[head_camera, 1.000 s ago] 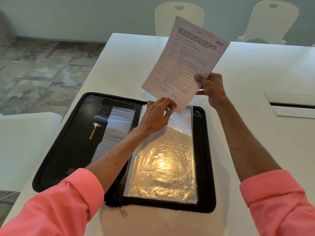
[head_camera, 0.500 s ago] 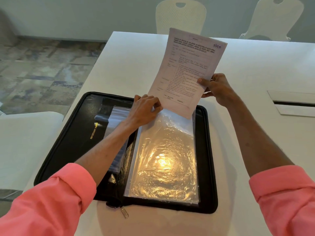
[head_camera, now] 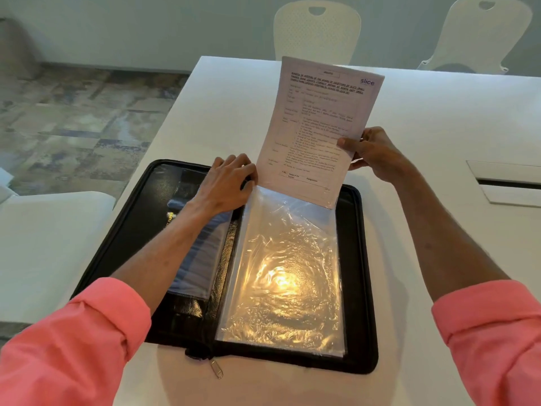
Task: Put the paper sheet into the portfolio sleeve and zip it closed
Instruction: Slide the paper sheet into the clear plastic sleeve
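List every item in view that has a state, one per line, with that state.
Portfolio: open flat on the table, unzipped.
Plastic sleeve: top edge at the sheet's bottom edge; insertion depth unclear.
Paper sheet: upright, tilted, printed side toward the camera.
Right hand: grip shut on the sheet's right edge.
Left hand: at the sleeve's top left corner.
Zipper pull: lying loose on the table.

Paper sheet (head_camera: 317, 133) upright in right hand (head_camera: 371, 153), bottom edge at clear sleeve (head_camera: 284, 271) mouth.

Printed white paper sheet (head_camera: 319, 133) looked matt, thin. Clear plastic sleeve (head_camera: 285, 273) was glossy, crinkled, glaring under light. Open black zip portfolio (head_camera: 361, 276) had grained leather-like lining, shiny. Small zip pull (head_camera: 216, 369) looked metal. White table (head_camera: 439, 142) was smooth, matt. Pink sleeves (head_camera: 70, 344) were cloth.
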`<state>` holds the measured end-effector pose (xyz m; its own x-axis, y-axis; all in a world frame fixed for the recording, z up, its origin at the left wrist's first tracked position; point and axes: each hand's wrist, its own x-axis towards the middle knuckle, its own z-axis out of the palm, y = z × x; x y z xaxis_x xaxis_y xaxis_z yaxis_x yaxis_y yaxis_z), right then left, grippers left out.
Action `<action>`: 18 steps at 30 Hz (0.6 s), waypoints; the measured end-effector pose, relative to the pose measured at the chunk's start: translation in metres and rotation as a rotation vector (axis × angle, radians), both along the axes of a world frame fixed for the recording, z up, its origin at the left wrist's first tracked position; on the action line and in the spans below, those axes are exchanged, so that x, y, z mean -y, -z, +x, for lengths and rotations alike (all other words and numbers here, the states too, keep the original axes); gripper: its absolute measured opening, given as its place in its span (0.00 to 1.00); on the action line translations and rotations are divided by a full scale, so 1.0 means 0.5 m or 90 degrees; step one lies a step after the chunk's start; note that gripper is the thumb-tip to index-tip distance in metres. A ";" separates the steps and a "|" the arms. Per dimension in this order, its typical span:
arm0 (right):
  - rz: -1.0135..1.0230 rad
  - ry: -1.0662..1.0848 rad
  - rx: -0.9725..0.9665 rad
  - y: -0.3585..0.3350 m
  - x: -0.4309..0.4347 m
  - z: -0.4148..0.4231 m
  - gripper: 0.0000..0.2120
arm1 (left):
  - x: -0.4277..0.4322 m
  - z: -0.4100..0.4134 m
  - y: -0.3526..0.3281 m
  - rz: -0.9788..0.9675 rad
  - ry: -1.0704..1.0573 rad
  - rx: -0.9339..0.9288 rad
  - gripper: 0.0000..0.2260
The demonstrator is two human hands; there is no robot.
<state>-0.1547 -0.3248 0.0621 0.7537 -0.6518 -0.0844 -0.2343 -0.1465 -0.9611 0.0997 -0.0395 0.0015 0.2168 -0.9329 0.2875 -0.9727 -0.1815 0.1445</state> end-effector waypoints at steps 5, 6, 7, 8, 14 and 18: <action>0.000 -0.037 0.000 -0.002 0.017 0.001 0.09 | 0.000 0.011 0.006 0.010 0.029 0.056 0.09; -0.001 -0.039 -0.002 -0.001 0.021 0.001 0.08 | 0.002 0.012 0.007 0.007 0.030 0.064 0.09; -0.001 -0.043 -0.004 -0.001 0.024 0.002 0.07 | 0.003 0.012 0.009 0.000 0.029 0.071 0.09; -0.003 -0.048 -0.008 0.000 0.027 0.003 0.07 | 0.003 0.011 0.011 -0.009 0.027 0.077 0.09; 0.004 -0.074 -0.054 0.018 0.032 0.013 0.07 | 0.006 0.007 0.023 -0.029 0.023 0.081 0.09; 0.017 -0.083 -0.074 0.035 0.032 0.018 0.09 | 0.006 0.009 0.023 -0.032 0.025 0.062 0.09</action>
<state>-0.1455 -0.3408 0.0445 0.8160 -0.5453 -0.1919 -0.3250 -0.1583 -0.9324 0.1041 -0.0424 -0.0101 0.1498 -0.9242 0.3514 -0.9887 -0.1387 0.0565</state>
